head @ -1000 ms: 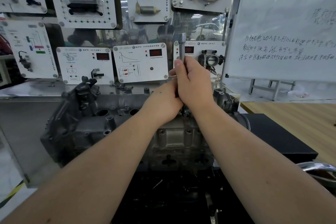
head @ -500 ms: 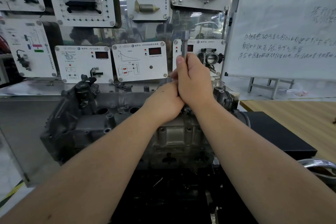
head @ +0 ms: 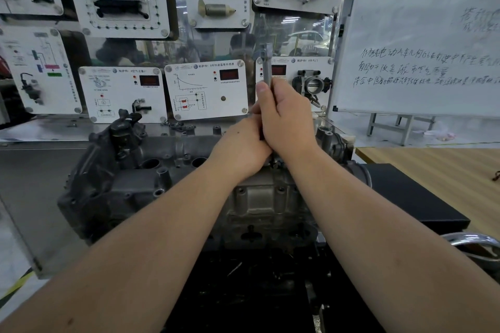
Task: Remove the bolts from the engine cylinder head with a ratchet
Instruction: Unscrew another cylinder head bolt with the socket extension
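Ratchet (head: 266, 67) raised a touch higher than 1 second ago and standing near upright, so probably mid-stroke on a bolt hidden beneath the hands. Right hand (head: 288, 119) with fingers curled round the handle, thumb up along it. Left hand (head: 240, 147) wrapped low, at the tool's base. Engine cylinder head (head: 130, 184) on the tabletop, directly below both hands. 1 ratchet, 2 hands, 2 open round bores visible left of the hands; bolts too small to count.
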{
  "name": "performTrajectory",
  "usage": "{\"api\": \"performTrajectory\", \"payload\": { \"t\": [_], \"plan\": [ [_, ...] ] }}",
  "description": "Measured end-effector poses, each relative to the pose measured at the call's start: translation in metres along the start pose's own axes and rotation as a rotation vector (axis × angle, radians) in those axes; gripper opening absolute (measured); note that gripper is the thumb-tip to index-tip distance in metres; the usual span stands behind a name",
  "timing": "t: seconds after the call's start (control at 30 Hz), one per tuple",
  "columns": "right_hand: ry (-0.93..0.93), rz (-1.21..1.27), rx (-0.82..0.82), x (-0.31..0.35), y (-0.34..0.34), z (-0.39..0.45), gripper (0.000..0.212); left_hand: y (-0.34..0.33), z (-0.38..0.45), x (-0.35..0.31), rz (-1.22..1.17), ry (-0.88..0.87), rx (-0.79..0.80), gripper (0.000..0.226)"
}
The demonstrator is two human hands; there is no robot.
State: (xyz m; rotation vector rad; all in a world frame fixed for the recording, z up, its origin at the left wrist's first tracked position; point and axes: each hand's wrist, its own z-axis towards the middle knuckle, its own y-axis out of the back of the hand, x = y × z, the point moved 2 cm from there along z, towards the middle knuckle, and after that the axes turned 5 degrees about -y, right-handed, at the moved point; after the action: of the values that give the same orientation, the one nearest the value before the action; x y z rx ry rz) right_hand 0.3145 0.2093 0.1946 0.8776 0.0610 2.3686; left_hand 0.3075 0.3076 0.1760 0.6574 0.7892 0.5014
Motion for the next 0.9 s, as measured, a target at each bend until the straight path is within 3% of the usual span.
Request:
{"api": "performTrajectory", "payload": {
  "t": [0.17, 0.23, 0.43, 0.6, 0.67, 0.9],
  "plan": [
    [-0.093, 0.132, 0.032, -0.0022, -0.0019, 0.0001, 0.025, 0.0025, -0.0035, -0.0041, -0.058, -0.081, 0.027, 0.028],
    [-0.091, 0.154, 0.049, -0.0005, -0.0022, 0.0000, 0.034, 0.0041, -0.0037, -0.0046, -0.040, -0.082, 0.017, 0.025],
    [0.024, 0.022, -0.083, 0.0007, 0.0046, -0.0006, 0.030, 0.0037, -0.0041, -0.0058, 0.016, -0.029, -0.029, 0.030],
    [-0.045, 0.106, -0.022, -0.0007, 0.0012, -0.0002, 0.024, 0.0041, -0.0057, -0.0079, -0.046, -0.051, 0.012, 0.028],
    [-0.066, 0.131, -0.003, -0.0001, 0.0008, -0.0007, 0.033, 0.0046, -0.0055, -0.0074, -0.059, -0.046, 0.018, 0.024],
    [0.044, 0.014, -0.052, 0.0012, 0.0026, 0.0003, 0.029, 0.0034, -0.0037, -0.0050, -0.057, -0.007, -0.006, 0.022]
  ]
}}
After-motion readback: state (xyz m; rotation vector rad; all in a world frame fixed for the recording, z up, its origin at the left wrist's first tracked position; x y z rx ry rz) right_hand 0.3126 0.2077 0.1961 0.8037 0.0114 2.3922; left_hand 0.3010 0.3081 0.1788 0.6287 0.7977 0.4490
